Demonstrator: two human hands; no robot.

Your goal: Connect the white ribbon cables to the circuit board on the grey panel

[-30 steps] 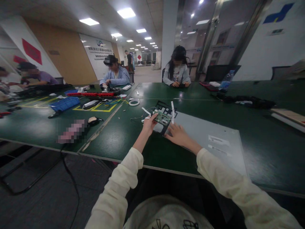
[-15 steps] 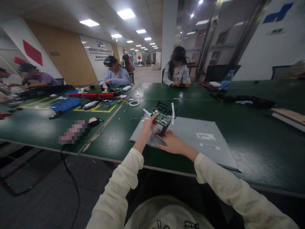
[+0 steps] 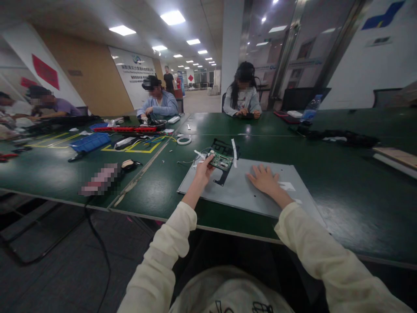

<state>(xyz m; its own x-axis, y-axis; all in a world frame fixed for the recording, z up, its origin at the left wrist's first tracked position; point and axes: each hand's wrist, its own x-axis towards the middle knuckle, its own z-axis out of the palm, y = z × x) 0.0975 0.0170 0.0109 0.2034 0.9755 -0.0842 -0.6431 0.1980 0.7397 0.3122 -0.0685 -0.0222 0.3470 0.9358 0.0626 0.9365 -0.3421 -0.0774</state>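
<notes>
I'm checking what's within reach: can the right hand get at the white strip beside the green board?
Probably yes: the right hand lies spread on the gray panel, and nothing visible stands between it and the white strip.

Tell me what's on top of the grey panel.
The right hand lies on the panel, partly covering a white label. A black frame overlaps it, contact unclear; anything beneath is hidden.

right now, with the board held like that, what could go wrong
The left grip has the green board near one end, so the board might tilt or slip onto the grey panel or the black frame. The white strip sticking up at the board's right side could also catch on something.
</notes>
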